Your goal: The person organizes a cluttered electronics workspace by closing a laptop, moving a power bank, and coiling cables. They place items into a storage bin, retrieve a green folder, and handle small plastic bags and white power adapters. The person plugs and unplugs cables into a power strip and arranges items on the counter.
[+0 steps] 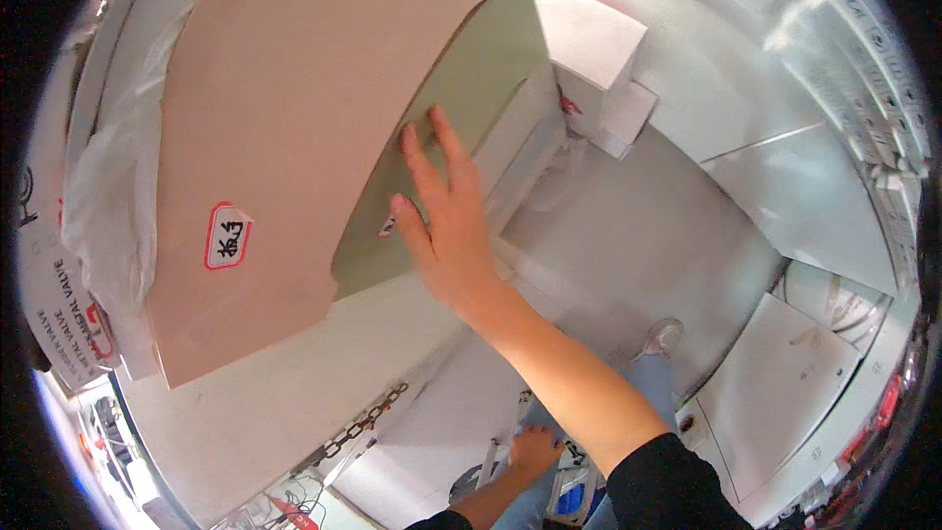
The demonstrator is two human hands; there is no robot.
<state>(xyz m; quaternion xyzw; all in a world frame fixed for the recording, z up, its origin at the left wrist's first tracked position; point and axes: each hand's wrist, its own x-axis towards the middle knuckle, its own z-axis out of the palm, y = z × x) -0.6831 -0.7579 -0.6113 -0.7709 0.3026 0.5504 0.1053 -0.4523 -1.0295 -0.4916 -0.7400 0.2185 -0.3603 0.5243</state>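
My right hand [449, 211] is raised in front of a green panel [471, 79], its fingers apart and nothing held in them. The fingertips are against or just short of the green surface; I cannot tell which. A pinkish-beige panel [294, 118] with a slanted cut edge stands to the left of the hand and covers part of the green one. It bears a red-bordered label [228, 236]. Lower down, my left hand [535, 449] rests with fingers curled by my leg, at a metal stepladder [571, 491]. What lies under its fingers is too small to make out.
The panels stand on a pale surface [245, 412], with a metal chain [363, 422] hanging below. White boxes [594, 39] stand beyond the panels. A white cabinet [775, 393] is at the right. Thin plastic sheeting [113, 196] and a printed carton [69, 314] sit far left.
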